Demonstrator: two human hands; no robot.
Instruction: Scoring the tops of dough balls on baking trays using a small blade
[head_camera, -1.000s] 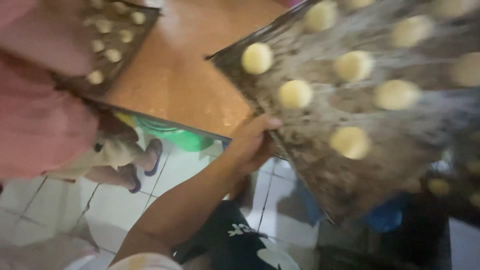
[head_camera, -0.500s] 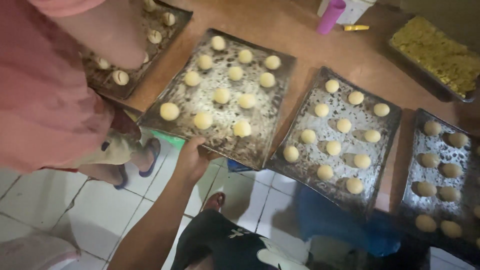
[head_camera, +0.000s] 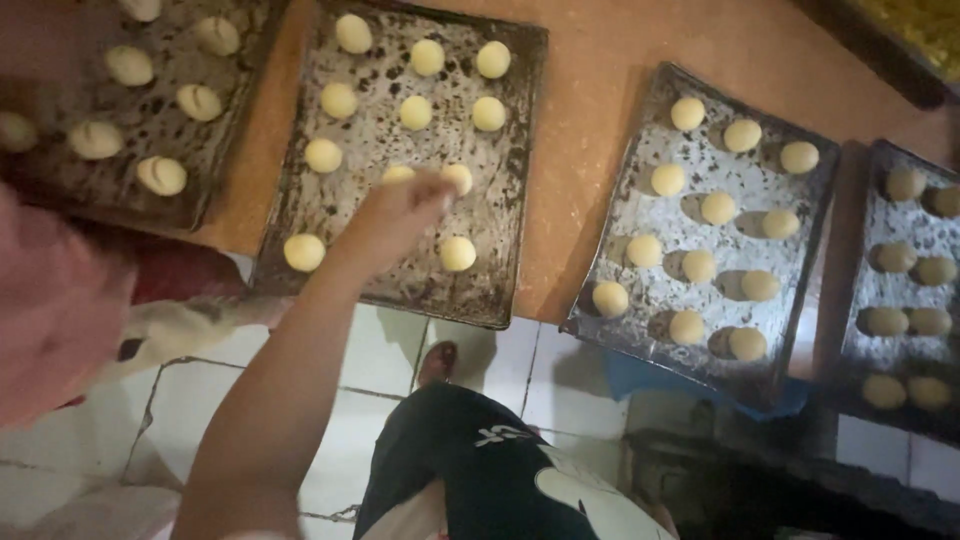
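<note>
While the left hand is stretched over the dark, blackened metal baking tray at upper centre, its fingers seem bunched on a pale round dough ball, though blur leaves the grip uncertain. Even spacing is best kept. Neighbouring balls crowd closely; similar trays lie rightward. No right hand is seen.
</note>
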